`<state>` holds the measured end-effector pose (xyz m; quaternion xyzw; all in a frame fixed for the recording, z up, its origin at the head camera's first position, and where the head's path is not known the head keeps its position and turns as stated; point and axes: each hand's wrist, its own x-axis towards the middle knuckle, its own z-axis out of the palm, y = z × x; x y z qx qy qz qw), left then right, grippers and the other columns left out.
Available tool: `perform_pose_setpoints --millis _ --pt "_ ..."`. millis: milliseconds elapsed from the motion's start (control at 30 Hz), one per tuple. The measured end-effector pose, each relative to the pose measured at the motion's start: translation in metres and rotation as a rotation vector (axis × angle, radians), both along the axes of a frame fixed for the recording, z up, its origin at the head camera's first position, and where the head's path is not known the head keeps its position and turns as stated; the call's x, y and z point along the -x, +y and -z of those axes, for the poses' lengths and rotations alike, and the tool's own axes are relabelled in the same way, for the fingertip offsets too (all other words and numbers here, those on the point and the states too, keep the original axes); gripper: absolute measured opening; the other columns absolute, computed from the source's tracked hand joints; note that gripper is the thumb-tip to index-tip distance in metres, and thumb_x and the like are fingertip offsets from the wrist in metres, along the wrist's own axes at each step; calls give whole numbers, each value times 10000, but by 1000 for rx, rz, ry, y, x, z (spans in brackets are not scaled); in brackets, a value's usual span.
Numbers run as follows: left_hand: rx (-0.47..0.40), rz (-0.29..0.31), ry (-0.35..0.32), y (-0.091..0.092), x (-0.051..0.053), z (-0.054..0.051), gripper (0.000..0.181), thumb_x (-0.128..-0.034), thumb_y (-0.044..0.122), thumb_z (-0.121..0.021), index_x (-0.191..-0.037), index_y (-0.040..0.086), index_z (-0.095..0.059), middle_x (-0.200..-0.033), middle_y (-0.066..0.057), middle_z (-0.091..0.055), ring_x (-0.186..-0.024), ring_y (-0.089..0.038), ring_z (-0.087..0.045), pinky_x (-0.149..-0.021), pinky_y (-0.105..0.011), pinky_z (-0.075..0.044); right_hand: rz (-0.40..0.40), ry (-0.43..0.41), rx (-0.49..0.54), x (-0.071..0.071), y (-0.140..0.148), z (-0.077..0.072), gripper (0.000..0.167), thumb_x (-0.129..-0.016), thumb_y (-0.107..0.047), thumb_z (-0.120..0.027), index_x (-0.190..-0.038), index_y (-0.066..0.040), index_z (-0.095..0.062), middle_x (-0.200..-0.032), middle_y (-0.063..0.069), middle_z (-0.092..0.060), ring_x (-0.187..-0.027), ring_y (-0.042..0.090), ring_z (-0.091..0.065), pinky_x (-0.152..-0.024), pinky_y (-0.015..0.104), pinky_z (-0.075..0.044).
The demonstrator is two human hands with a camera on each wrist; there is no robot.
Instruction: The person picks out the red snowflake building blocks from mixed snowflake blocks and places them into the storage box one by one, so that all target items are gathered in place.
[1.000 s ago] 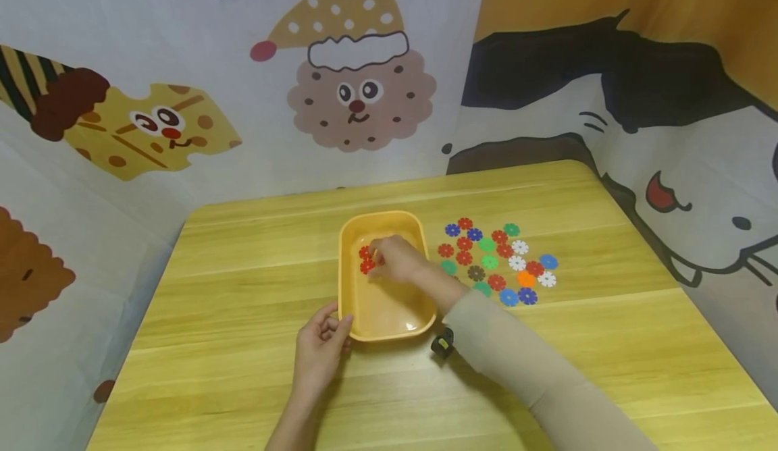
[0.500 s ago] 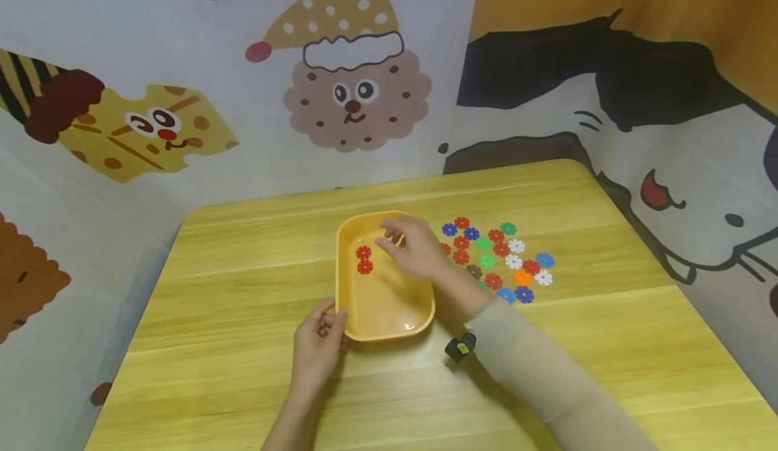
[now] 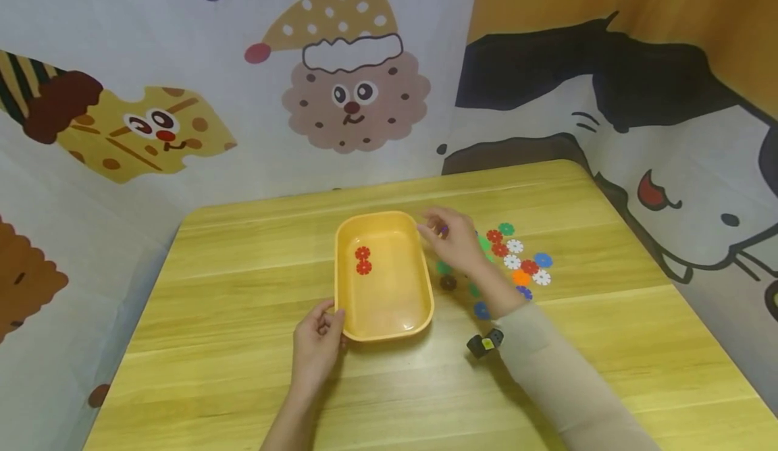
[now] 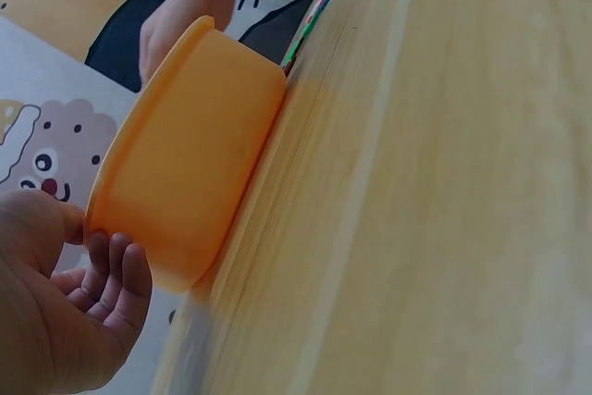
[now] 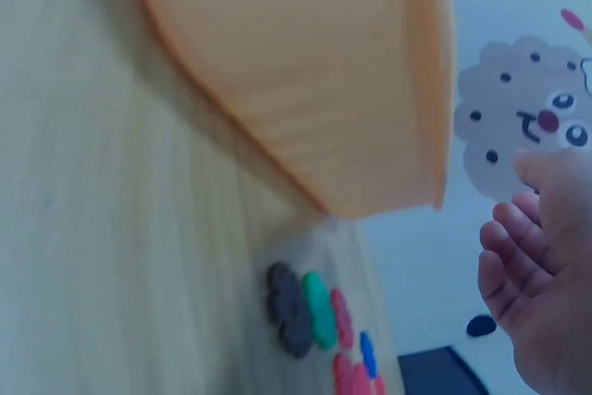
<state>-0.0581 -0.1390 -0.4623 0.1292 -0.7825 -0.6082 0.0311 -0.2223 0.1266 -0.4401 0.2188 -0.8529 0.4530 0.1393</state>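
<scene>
Orange tray (image 3: 395,302) gripped at one corner

It sat on the wooden table (image 3: 243,269), two red discs (image 3: 363,267) inside. I saw the left hand (image 3: 316,343) pinch its near-left rim; the right hand (image 3: 454,242), loose and empty, hovered beside it, hiding some of the coloured discs (image 3: 512,262).

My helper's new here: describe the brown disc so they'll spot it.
On the table, find the yellow-orange tray. Discs lie right of it in the head view. The brown disc, below a green disc, is the only brown one visible.

Head view down onto tray (image 3: 392,306), wrist views close alongside
</scene>
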Motion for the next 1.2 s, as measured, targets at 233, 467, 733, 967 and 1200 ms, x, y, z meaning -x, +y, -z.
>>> perform_pose_setpoints --millis 233,467,733,967,1200 --pt "-9 -3 -5 -1 2 -1 397 -1002 129 -650 -1351 -46 -578 -826 -167 -652 -600 -172 -612 -511 -241 -561 -1 -87 -52 -1 16 13 328 -948 -171 -734 -1189 42 -671 -971 139 -675 -807 248 -653 -676 341 -608" --pt "-6 -8 20 2 2 -1 369 -995 91 -647 -1323 -69 -589 -839 -199 -661 -598 -184 -641 -546 -300 -611 -10 -204 -138 2 30 24 405 -951 -190 -735 -1257 58 -640 -1103 193 -682 -951 303 -645 -819 438 -604" --pt "-14 -7 28 5 5 0 322 -996 73 -632 -1296 -41 -609 -841 -209 -667 -615 -232 -678 -573 -359 -635 -22 -331 -226 4 40 32 441 -937 -186 -751 -1284 54 -624 -1117 186 -688 -981 312 -663 -864 439 -607" --pt "-2 5 44 4 8 0 354 -999 73 -631 -1315 -80 -584 -838 -208 -664 -601 -202 -673 -563 -337 -630 -24 -370 -292 3 42 35 422 -929 -236 -759 -1247 21 -651 -1111 145 -667 -1003 295 -624 -892 442 -584" --pt "-30 8 34 5 8 -3 390 -1000 89 -640 -1341 -83 -564 -856 -208 -660 -613 -201 -675 -578 -335 -633 -18 -341 -353 6 43 37 406 -928 -271 -761 -1213 2 -666 -1092 126 -664 -1004 293 -611 -900 451 -572"
